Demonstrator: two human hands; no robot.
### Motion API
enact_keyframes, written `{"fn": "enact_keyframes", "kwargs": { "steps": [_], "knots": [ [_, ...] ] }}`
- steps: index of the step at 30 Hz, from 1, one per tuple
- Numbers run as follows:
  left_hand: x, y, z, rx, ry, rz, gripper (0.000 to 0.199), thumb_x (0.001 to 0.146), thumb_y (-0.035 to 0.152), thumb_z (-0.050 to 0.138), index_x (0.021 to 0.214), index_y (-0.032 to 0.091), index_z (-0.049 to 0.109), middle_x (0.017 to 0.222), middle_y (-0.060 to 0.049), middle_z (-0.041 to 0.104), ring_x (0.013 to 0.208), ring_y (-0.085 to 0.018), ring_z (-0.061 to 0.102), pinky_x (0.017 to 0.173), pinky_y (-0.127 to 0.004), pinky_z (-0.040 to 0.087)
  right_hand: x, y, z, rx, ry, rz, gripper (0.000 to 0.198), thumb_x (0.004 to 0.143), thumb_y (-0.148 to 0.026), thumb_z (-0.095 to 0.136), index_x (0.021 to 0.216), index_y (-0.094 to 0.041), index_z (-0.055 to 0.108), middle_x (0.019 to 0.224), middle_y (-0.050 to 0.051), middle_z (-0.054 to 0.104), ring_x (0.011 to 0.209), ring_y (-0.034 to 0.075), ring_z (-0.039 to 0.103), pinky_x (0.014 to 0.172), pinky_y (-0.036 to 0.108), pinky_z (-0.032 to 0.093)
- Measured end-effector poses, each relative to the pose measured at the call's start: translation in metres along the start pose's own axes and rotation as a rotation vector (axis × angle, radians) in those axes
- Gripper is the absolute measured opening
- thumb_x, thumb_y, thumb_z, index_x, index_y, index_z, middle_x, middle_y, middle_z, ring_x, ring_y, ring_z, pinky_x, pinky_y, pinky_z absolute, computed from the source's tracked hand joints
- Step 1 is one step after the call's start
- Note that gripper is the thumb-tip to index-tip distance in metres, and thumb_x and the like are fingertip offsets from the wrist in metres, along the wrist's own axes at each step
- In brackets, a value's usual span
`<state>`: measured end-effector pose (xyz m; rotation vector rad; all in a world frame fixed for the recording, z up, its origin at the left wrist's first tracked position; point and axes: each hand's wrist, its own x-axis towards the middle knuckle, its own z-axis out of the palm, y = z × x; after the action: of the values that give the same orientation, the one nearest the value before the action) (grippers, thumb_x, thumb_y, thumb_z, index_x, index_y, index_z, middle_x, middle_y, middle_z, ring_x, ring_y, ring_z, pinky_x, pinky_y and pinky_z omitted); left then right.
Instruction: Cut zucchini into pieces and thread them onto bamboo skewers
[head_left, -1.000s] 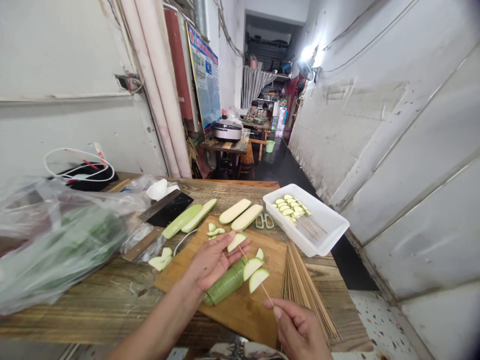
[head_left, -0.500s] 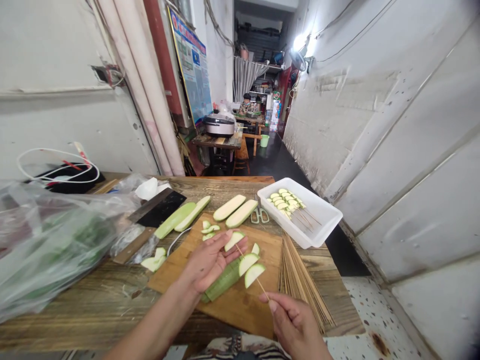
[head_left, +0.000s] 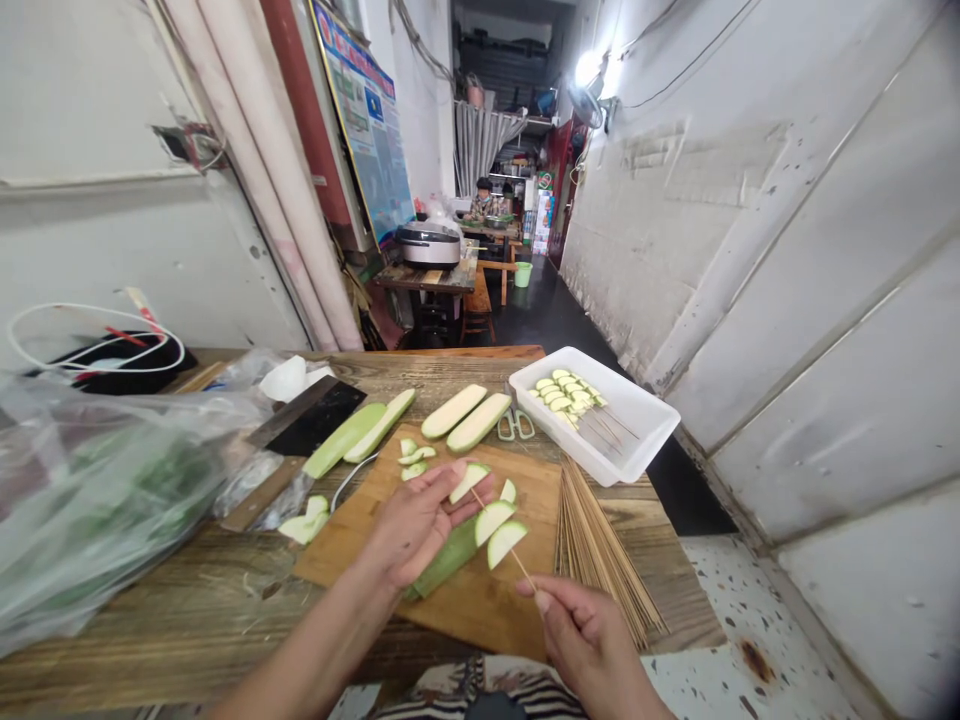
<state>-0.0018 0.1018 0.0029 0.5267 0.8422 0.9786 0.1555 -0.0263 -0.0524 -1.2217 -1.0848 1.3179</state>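
Between the thumb and fingers of my left hand (head_left: 420, 515) is a half-round zucchini slice (head_left: 468, 482), its flat face toward me. The tip of a thin wooden skewer (head_left: 523, 568) meets this slice. Two more zucchini slices (head_left: 505, 541) are threaded along the skewer. My right hand (head_left: 589, 635) pinches the skewer's lower end. Below the hands lies a wooden cutting board (head_left: 517, 620) with a cut zucchini piece (head_left: 450, 560), partly hidden by my left hand. Some loose slices (head_left: 415, 455) rest near the board's far edge.
A white plastic tray (head_left: 637, 425) holding skewered slices stands at the back right, beside green-handled scissors (head_left: 516, 425). Bare skewers (head_left: 600, 560) lie right of the board. Zucchini halves (head_left: 454, 411), a cleaver (head_left: 315, 415) and a plastic bag (head_left: 112, 500) are leftward. A person (head_left: 484, 200) sits far back.
The camera view has shifted slightly, so the surroundings sit a little further left. My hands keep nearly the same pose on the slice and skewer.
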Motion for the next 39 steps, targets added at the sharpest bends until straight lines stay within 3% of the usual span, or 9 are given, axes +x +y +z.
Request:
{"fn": "enact_keyframes", "kwargs": {
  "steps": [5, 11, 16, 19, 21, 25, 30, 34, 39],
  "knots": [
    [-0.004, -0.006, 0.004, 0.042, 0.013, -0.081, 0.013, 0.081, 0.01, 0.055, 0.09, 0.008, 0.064, 0.084, -0.013, 0.072, 0.076, -0.019, 0.069, 0.071, -0.03, 0.057, 0.001, 0.001, 0.001, -0.003, 0.016, 0.011, 0.038, 0.087, -0.049, 0.053, 0.094, -0.015, 0.067, 0.048, -0.009, 0.027, 0.042, 0.006, 0.02, 0.039, 0.02, 0.015],
    [0.0, -0.015, 0.001, 0.056, -0.024, -0.076, 0.017, 0.081, 0.013, 0.056, 0.096, 0.009, 0.063, 0.085, -0.012, 0.072, 0.076, -0.019, 0.069, 0.073, -0.03, 0.056, 0.003, 0.0, 0.005, 0.033, 0.028, 0.013, 0.037, 0.086, -0.049, 0.054, 0.092, -0.014, 0.066, 0.048, -0.009, 0.027, 0.043, 0.006, 0.02, 0.04, 0.019, 0.015],
    [0.002, -0.02, 0.0, 0.101, -0.106, -0.055, 0.022, 0.083, 0.017, 0.055, 0.102, 0.009, 0.062, 0.099, -0.015, 0.069, 0.087, -0.02, 0.066, 0.08, -0.032, 0.053, 0.005, -0.002, 0.001, 0.029, 0.013, 0.019, 0.036, 0.088, -0.047, 0.052, 0.094, -0.013, 0.065, 0.048, -0.01, 0.026, 0.043, 0.006, 0.02, 0.041, 0.019, 0.014],
    [0.006, -0.021, -0.009, 0.136, -0.124, 0.054, 0.038, 0.081, 0.027, 0.059, 0.118, 0.019, 0.054, 0.119, -0.013, 0.061, 0.105, -0.022, 0.06, 0.088, -0.036, 0.048, 0.004, -0.005, -0.015, -0.033, 0.109, 0.006, 0.038, 0.088, -0.048, 0.052, 0.099, -0.013, 0.064, 0.049, -0.01, 0.026, 0.043, 0.007, 0.023, 0.041, 0.02, 0.015],
    [0.012, -0.025, -0.02, 0.314, -0.04, 0.205, 0.047, 0.075, 0.031, 0.065, 0.119, 0.022, 0.054, 0.122, -0.01, 0.06, 0.114, -0.022, 0.054, 0.094, -0.036, 0.042, 0.004, -0.006, -0.028, -0.052, 0.221, 0.001, 0.04, 0.087, -0.049, 0.052, 0.102, -0.013, 0.062, 0.05, -0.01, 0.026, 0.043, 0.007, 0.023, 0.041, 0.02, 0.016],
    [0.025, -0.044, -0.04, 1.046, 0.044, 0.375, 0.052, 0.057, 0.032, 0.076, 0.105, 0.018, 0.064, 0.121, -0.015, 0.06, 0.119, -0.032, 0.048, 0.104, -0.039, 0.027, 0.0, 0.0, -0.042, -0.029, 0.317, 0.025, 0.042, 0.085, -0.05, 0.055, 0.102, -0.013, 0.061, 0.049, -0.01, 0.024, 0.043, 0.007, 0.022, 0.041, 0.02, 0.015],
    [0.032, -0.071, -0.044, 1.666, 0.02, 0.478, 0.052, 0.069, 0.031, 0.064, 0.117, 0.014, 0.055, 0.122, -0.022, 0.057, 0.119, -0.036, 0.045, 0.104, -0.048, 0.018, -0.006, 0.009, -0.037, -0.037, 0.282, 0.048, 0.039, 0.086, -0.05, 0.053, 0.097, -0.013, 0.062, 0.048, -0.01, 0.026, 0.042, 0.007, 0.023, 0.041, 0.019, 0.016],
    [0.038, -0.077, -0.042, 1.735, -0.018, 0.485, 0.046, 0.074, 0.024, 0.055, 0.118, 0.013, 0.054, 0.117, -0.02, 0.059, 0.113, -0.035, 0.049, 0.099, -0.045, 0.026, -0.008, 0.014, -0.035, -0.027, 0.267, 0.058, 0.039, 0.086, -0.049, 0.053, 0.096, -0.013, 0.062, 0.048, -0.011, 0.024, 0.042, 0.007, 0.022, 0.04, 0.019, 0.016],
    [0.043, -0.077, -0.039, 1.563, -0.08, 0.541, 0.048, 0.07, 0.016, 0.057, 0.118, 0.017, 0.055, 0.119, -0.015, 0.057, 0.113, -0.029, 0.049, 0.098, -0.04, 0.033, -0.009, 0.014, -0.034, 0.002, 0.248, 0.05, 0.038, 0.086, -0.049, 0.053, 0.097, -0.014, 0.062, 0.046, -0.011, 0.025, 0.041, 0.006, 0.022, 0.039, 0.018, 0.017]
  ]
}}
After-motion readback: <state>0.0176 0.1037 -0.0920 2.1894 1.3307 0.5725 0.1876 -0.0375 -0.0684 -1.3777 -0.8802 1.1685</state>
